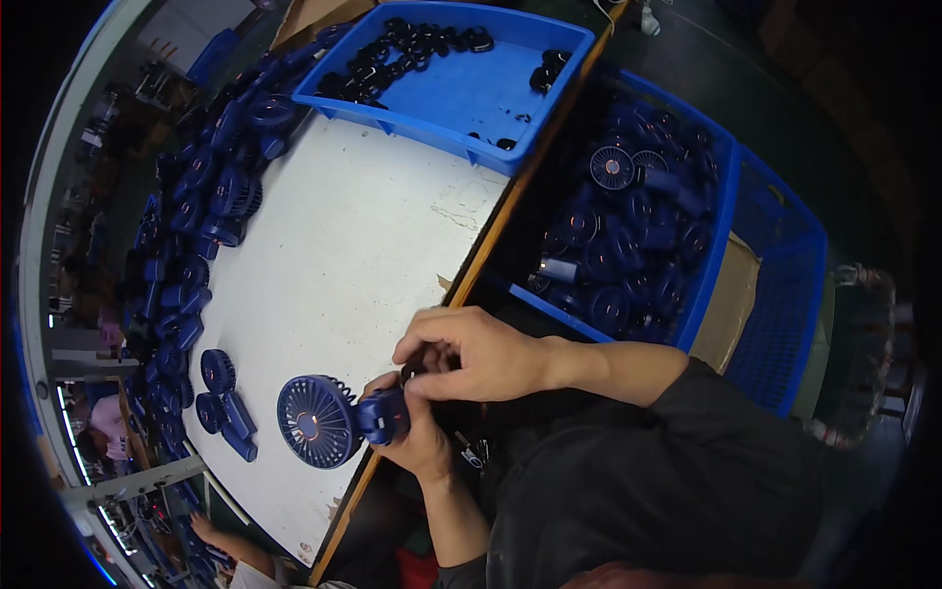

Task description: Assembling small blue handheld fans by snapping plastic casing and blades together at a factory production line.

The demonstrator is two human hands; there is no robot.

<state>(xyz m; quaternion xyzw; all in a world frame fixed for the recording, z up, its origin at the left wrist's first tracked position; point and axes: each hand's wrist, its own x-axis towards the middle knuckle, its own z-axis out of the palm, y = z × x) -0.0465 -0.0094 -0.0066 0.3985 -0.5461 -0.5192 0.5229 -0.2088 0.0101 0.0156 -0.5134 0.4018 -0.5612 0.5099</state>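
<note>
My left hand is closed around the handle of a dark blue handheld fan. The fan's round grille points to the left, over the white table's front edge. Bent over the handle end, my right hand has its fingers curled against a small black piece. Its fingers partly hide that piece, so its exact shape does not show. Two more dark blue fans lie on the table to the left of the held one.
A long heap of blue fans lines the table's far left side. At the top, a blue tray holds small black parts. Right of the wooden table edge stands a blue crate full of fans. Another person's hand shows lower left.
</note>
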